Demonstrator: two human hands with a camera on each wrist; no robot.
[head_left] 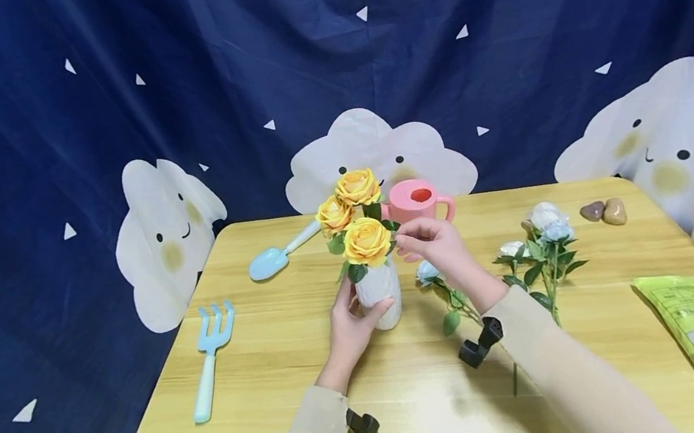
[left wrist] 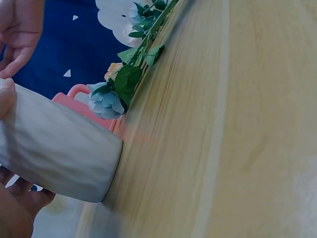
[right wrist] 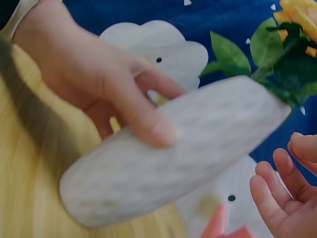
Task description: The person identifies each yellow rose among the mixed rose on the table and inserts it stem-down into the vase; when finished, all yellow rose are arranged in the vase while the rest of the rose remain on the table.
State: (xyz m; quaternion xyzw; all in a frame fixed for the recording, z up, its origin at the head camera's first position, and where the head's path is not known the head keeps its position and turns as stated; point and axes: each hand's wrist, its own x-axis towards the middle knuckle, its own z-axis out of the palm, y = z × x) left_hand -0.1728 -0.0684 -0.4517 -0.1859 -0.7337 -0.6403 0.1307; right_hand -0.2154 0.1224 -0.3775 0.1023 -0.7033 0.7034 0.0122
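Here, yellow roses (head_left: 367,242) in a white vase (head_left: 379,284)

Near the middle of the wooden table (head_left: 272,347), the left hand (head_left: 351,324) curls round the white vase, thumb across its front. The right hand (head_left: 433,241) hovers just beside the blooms, fingers loosely bent, gripping nothing I can see. A pink watering can (head_left: 410,201) stands behind; a pale-blue rose (head_left: 426,272) lies to the right.

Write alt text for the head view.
A person's left hand grips a white vase of three yellow roses at a wooden table, the right hand beside them. A pink watering can stands behind; a blue fork and trowel lie left, white and blue flowers, stones and a green bag right.
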